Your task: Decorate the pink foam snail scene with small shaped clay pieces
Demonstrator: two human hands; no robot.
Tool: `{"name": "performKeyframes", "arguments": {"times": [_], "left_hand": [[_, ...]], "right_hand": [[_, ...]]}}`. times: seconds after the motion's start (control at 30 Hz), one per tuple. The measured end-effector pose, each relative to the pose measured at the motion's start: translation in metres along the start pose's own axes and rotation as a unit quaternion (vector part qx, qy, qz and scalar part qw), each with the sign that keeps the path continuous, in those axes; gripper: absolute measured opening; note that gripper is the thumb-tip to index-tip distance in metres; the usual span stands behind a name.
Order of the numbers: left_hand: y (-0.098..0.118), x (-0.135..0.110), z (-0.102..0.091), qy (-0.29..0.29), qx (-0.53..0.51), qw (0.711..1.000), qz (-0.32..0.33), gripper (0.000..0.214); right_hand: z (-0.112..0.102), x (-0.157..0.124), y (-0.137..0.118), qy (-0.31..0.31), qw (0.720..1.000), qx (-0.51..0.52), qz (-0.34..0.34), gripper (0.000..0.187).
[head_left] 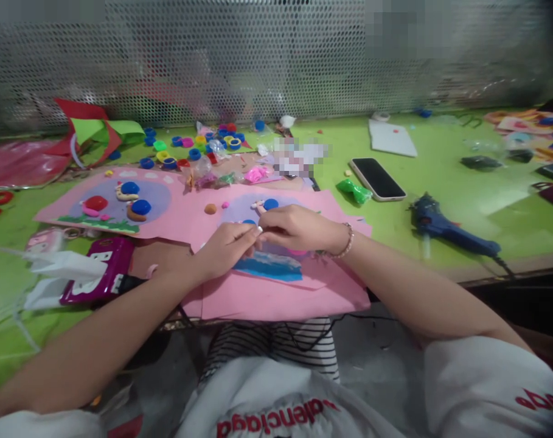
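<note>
One pink sheet (280, 302) is lying under the right hand (294, 228) and left hand (224, 246), which are meeting, fingertips curled; a blue strip (269, 268) is showing just nearside, a blue lump (271, 204) just beyond; what they are gripping, if anything, I cannot tell; they are probably shaping something tiny, the next move calling for steady pinching

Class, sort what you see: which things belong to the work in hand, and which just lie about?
Likely the work: pink sheets under left hand and right hand; blue strip; brown lump.

Apparently lying about: phone; purple power strip; idle glue gun.
</note>
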State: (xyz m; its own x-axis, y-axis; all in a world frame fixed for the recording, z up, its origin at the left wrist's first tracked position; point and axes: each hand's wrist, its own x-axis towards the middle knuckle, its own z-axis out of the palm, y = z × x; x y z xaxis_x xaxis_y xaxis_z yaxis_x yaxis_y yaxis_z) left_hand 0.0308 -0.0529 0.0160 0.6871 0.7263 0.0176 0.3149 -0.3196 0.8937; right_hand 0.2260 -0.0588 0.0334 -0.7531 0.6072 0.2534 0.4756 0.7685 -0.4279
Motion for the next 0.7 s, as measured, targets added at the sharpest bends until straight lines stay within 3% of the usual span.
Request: {"name": "performKeyframes", "arguments": {"times": [0.37,0.7], "left_hand": [[-0.0008,-0.0013,0.0012,-0.023,-0.013,1.0,-0.015,0.043],[-0.0008,-0.0013,0.0024,0.001,-0.018,0.999,-0.031,0.041]], "right_hand": [[-0.0006,-0.0003,-0.0017,-0.044,0.999,0.023,-0.006,0.021],[-0.0006,-0.0007,-0.003,0.003,0.999,-0.047,-0.018,0.02]]}}
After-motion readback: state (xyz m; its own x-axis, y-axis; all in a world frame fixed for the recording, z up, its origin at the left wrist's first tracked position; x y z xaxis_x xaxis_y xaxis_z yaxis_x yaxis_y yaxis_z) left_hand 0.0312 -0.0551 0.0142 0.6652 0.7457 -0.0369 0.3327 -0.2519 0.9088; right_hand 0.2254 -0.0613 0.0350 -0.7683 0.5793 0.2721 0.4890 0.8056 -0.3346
